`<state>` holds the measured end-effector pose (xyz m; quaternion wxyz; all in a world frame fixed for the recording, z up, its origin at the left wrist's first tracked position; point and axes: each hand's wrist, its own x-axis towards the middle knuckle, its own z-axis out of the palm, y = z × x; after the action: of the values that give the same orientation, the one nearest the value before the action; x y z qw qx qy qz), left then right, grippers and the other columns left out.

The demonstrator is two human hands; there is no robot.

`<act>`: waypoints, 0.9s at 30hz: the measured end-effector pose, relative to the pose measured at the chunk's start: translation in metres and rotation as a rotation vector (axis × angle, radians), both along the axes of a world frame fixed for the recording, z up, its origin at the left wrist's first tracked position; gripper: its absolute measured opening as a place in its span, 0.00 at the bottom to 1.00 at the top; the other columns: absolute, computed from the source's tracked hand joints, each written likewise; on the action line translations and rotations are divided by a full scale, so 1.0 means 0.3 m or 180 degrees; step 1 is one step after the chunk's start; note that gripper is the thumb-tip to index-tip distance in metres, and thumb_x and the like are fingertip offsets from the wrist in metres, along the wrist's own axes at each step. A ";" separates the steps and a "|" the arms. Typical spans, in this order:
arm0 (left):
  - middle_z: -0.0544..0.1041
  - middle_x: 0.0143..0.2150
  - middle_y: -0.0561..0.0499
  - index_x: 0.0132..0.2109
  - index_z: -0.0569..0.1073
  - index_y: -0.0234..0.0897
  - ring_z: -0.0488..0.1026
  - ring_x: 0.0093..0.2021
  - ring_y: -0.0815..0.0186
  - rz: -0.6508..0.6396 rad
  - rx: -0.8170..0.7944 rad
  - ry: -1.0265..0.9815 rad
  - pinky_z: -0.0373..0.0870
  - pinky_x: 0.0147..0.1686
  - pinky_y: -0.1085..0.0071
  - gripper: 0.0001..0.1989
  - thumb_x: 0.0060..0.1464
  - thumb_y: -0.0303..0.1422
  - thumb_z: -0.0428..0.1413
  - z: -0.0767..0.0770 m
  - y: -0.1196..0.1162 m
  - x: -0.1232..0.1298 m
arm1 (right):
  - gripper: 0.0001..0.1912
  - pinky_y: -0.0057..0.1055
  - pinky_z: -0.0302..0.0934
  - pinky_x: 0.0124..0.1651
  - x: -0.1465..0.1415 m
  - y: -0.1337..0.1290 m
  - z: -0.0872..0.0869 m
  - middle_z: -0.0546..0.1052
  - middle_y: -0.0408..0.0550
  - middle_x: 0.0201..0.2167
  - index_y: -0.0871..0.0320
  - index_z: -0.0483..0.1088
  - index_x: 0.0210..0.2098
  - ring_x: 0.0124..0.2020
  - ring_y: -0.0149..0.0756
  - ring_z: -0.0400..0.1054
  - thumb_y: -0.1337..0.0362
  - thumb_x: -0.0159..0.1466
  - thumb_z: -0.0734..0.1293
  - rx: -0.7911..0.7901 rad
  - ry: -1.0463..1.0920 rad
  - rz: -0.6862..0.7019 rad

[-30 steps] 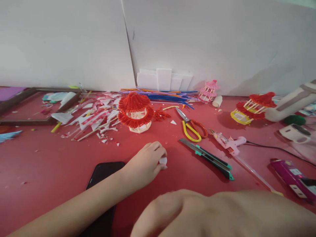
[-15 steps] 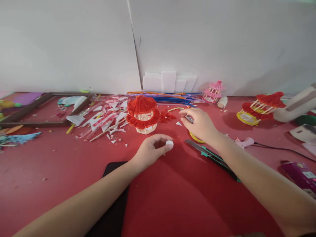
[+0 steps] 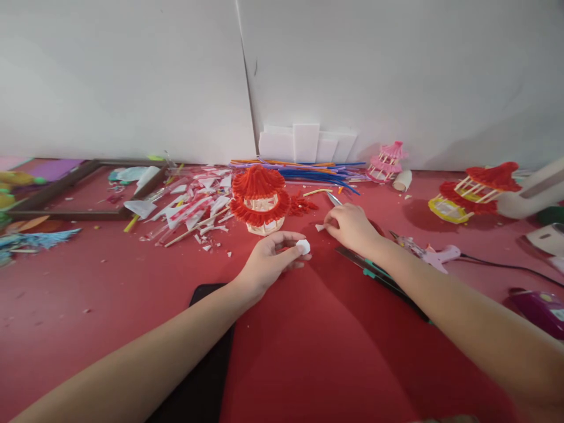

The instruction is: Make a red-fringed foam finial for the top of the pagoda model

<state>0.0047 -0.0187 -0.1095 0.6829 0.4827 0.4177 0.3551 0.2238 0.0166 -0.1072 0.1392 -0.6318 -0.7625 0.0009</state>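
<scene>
My left grip (image 3: 267, 258) pinches the edge of a white piece (image 3: 304, 246), near the red toy house (image 3: 258, 183).
My right grip (image 3: 352, 227) is at a white scrap (image 3: 319, 227); I can't tell if it's held. Red surface (image 3: 308, 358) lies between my arms (image 3: 145, 358).

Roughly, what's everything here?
Table: one, red, below
Red-roofed models: two, centre and right
Pink model: one, back right
Boards: several, white, back
Stems: many, multicoloured, back
Scraps: many, white-red, left
Frame: one, brown, left
Slab: one, black, lower left
Knife: one, black-green, right
Glue gun: one, pink, right
Scissors: one, silver blade, beyond right hand
Offcut: one, white, by right hand
Piece: one, white, in left hand
Left hand: one, centre
Right hand: one, centre-right
</scene>
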 end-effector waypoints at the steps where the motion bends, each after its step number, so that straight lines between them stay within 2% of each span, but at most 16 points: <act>1: 0.79 0.41 0.49 0.44 0.75 0.35 0.80 0.39 0.67 0.0014 -0.0017 -0.0014 0.76 0.38 0.73 0.14 0.51 0.34 0.66 0.001 0.000 0.001 | 0.04 0.41 0.59 0.47 -0.002 0.003 -0.001 0.80 0.51 0.39 0.58 0.77 0.37 0.44 0.46 0.71 0.65 0.62 0.69 0.0009 0.0007 0.0008; 3: 0.79 0.41 0.50 0.44 0.75 0.36 0.80 0.39 0.68 0.0033 -0.0037 -0.0042 0.75 0.38 0.74 0.14 0.50 0.33 0.66 0.001 0.001 0.001 | 0.08 0.42 0.59 0.48 -0.012 0.011 -0.003 0.79 0.53 0.42 0.58 0.76 0.41 0.48 0.48 0.70 0.63 0.62 0.70 0.0014 0.0016 0.0063; 5: 0.79 0.41 0.50 0.45 0.75 0.36 0.80 0.40 0.68 0.0045 -0.0052 -0.0076 0.75 0.38 0.75 0.15 0.50 0.33 0.66 -0.001 0.002 -0.001 | 0.05 0.42 0.59 0.49 -0.024 0.019 -0.005 0.80 0.52 0.41 0.57 0.77 0.38 0.49 0.48 0.70 0.65 0.63 0.69 -0.0020 0.0019 0.0159; 8: 0.80 0.42 0.50 0.45 0.75 0.37 0.80 0.40 0.68 0.0075 -0.0080 -0.0126 0.75 0.38 0.75 0.14 0.51 0.32 0.66 -0.008 0.002 -0.005 | 0.06 0.40 0.60 0.47 -0.037 0.024 -0.008 0.80 0.50 0.36 0.56 0.77 0.30 0.43 0.45 0.71 0.67 0.63 0.69 -0.0099 0.0053 0.0289; 10: 0.81 0.42 0.49 0.46 0.75 0.37 0.81 0.40 0.68 0.0100 -0.0098 -0.0135 0.75 0.38 0.75 0.14 0.52 0.32 0.65 -0.011 0.002 -0.006 | 0.05 0.39 0.61 0.46 -0.041 0.014 -0.010 0.80 0.50 0.35 0.57 0.77 0.29 0.41 0.44 0.71 0.67 0.62 0.70 -0.0138 0.0098 0.0348; 16: 0.82 0.44 0.45 0.47 0.74 0.36 0.81 0.42 0.65 0.0118 -0.0083 0.0008 0.77 0.39 0.74 0.13 0.54 0.32 0.63 0.001 -0.001 -0.001 | 0.04 0.36 0.62 0.44 -0.051 -0.055 -0.018 0.80 0.48 0.33 0.57 0.75 0.32 0.38 0.41 0.72 0.67 0.64 0.69 -0.0198 0.0263 0.0521; 18: 0.82 0.47 0.44 0.48 0.74 0.35 0.81 0.44 0.63 0.0096 -0.0045 0.0112 0.77 0.40 0.72 0.13 0.56 0.33 0.62 0.009 -0.003 -0.001 | 0.04 0.35 0.62 0.42 -0.053 -0.072 -0.019 0.80 0.48 0.33 0.58 0.76 0.36 0.37 0.39 0.73 0.68 0.64 0.68 -0.0198 0.0310 0.0551; 20: 0.81 0.49 0.42 0.50 0.73 0.35 0.81 0.45 0.62 0.0063 0.0042 0.0245 0.78 0.41 0.71 0.13 0.57 0.33 0.59 0.012 -0.003 -0.001 | 0.06 0.34 0.62 0.43 -0.053 -0.083 -0.019 0.80 0.48 0.35 0.58 0.76 0.39 0.37 0.38 0.72 0.70 0.65 0.67 -0.0187 0.0328 0.0630; 23: 0.81 0.51 0.42 0.52 0.72 0.35 0.80 0.47 0.62 -0.0041 0.0288 0.0500 0.78 0.43 0.68 0.15 0.59 0.33 0.57 0.004 -0.003 -0.002 | 0.09 0.35 0.61 0.46 -0.053 -0.108 -0.017 0.79 0.48 0.36 0.57 0.77 0.38 0.39 0.38 0.70 0.72 0.65 0.65 -0.0164 0.0264 0.0822; 27: 0.83 0.44 0.43 0.47 0.75 0.35 0.81 0.42 0.59 -0.0258 0.0857 0.1066 0.76 0.44 0.63 0.13 0.56 0.34 0.58 -0.008 -0.023 -0.005 | 0.12 0.37 0.60 0.47 -0.059 -0.176 -0.013 0.77 0.51 0.38 0.59 0.77 0.41 0.41 0.40 0.68 0.72 0.67 0.62 -0.0063 0.0162 0.0996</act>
<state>0.0034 -0.0257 -0.1120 0.5471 0.6383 0.4544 0.2947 0.2060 -0.0363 -0.1111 0.1504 -0.5065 -0.8478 0.0461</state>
